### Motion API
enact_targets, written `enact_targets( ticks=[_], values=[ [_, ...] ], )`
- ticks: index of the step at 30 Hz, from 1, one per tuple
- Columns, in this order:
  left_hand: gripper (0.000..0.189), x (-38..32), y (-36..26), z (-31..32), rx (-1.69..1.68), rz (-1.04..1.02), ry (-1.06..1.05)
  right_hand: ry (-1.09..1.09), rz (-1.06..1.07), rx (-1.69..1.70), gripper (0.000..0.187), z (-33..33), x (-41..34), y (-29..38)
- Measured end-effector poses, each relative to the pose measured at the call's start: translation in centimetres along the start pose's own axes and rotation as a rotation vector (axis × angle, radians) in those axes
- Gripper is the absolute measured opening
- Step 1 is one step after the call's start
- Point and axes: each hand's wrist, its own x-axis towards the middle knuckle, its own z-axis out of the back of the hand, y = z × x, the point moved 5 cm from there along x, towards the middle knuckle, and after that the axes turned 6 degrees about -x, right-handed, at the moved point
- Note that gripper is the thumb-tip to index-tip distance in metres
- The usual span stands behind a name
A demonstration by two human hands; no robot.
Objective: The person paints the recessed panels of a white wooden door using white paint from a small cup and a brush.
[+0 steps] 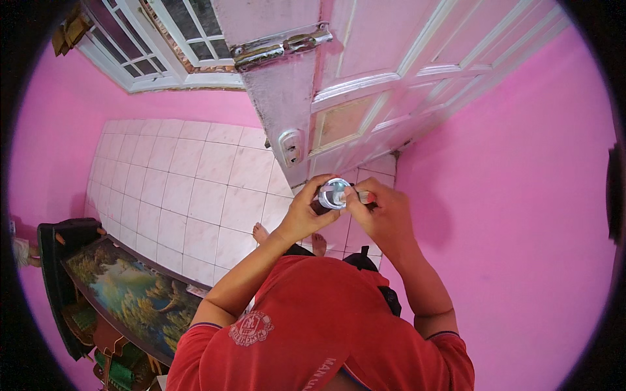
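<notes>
My left hand (309, 207) is wrapped around a small open metal can (335, 193) in front of my chest. In my right hand (384, 207) is a paintbrush (367, 197) with a red part on its handle, pinched between thumb and fingers. The brush's pale bristles are at the mouth of the can; how deep they reach cannot be told. Just beyond both hands stands a panelled door (337, 112), pink with white mouldings and patchy in places. It bears a worn metal bolt (283, 46) and a lock plate (292, 147) with holes.
Pink walls (518, 161) rise at the right and behind the tiled floor (195, 181). White-framed windows (161, 49) are at the upper left. A framed landscape painting (132, 288) leans over furniture at the lower left. My bare feet (319, 244) are below my hands; another person's leg (27, 254) shows at the far left.
</notes>
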Motion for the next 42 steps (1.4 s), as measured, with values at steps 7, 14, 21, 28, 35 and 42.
enact_targets(
  ticks=[7, 14, 21, 28, 35, 42],
  values=[
    [0.072, 0.0, 0.2, -0.2, -0.031, 0.008, -0.002, 0.017, -0.056, -0.057, 0.023, 0.3, -0.1, -0.5],
    [0.073, 0.2, -0.1, -0.5, -0.007, -0.024, -0.006, -0.061, -0.135, 0.070, 0.020, 1.6, -0.7, -1.4],
    [0.071, 0.3, -0.1, -0.7, 0.000, -0.043, -0.005, -0.073, -0.130, 0.112, 0.017, 3.0, -1.1, -1.1],
    [0.069, 0.7, -0.6, -1.1, -0.106, 0.151, -0.017, -0.089, -0.178, 0.280, 0.014, 3.3, -1.8, -2.4],
    [0.067, 1.2, -0.7, -1.1, -0.034, 0.064, -0.011, -0.149, -0.354, 0.638, 0.020, 3.1, -2.5, -6.5],
    [0.066, 1.6, -0.3, -1.2, -0.049, -0.010, -0.018, -0.213, -0.493, 0.782, 0.021, 2.8, -3.2, -9.3]
  ],
)
